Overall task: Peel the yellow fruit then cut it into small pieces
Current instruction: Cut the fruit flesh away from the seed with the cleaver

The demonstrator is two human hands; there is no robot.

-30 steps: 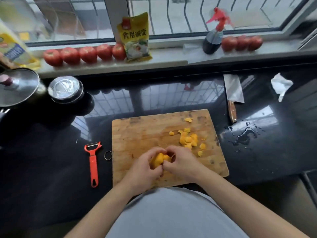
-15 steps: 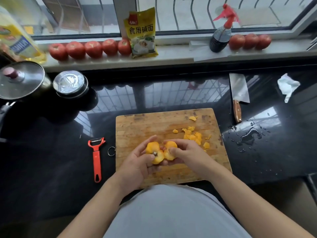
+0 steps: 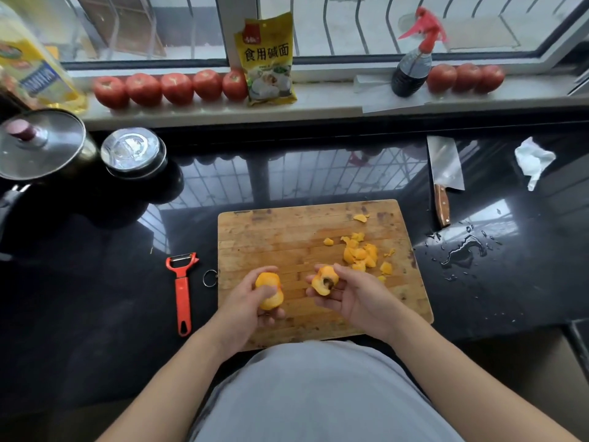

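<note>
Holding one half of the yellow fruit each, the hands are apart above the cutting board [image 3: 255,224]: left hand [image 3: 251,301] curled round the left half [image 3: 269,290], right hand [image 3: 353,293] cradling the right half [image 3: 323,280], stone cavity up. Juice looks slippery; a half could drop. Peel scraps [image 3: 360,255] at one o'clock crowd cutting room. Farther, at two o'clock, the cleaver [image 3: 444,173] lies beside a puddle [image 3: 462,252]; a wet handle might slip.

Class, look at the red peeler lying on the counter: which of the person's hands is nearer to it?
Left. The left hand, holding one fruit half, is just right of the red peeler; the right hand is farther right, over the cutting board.
</note>
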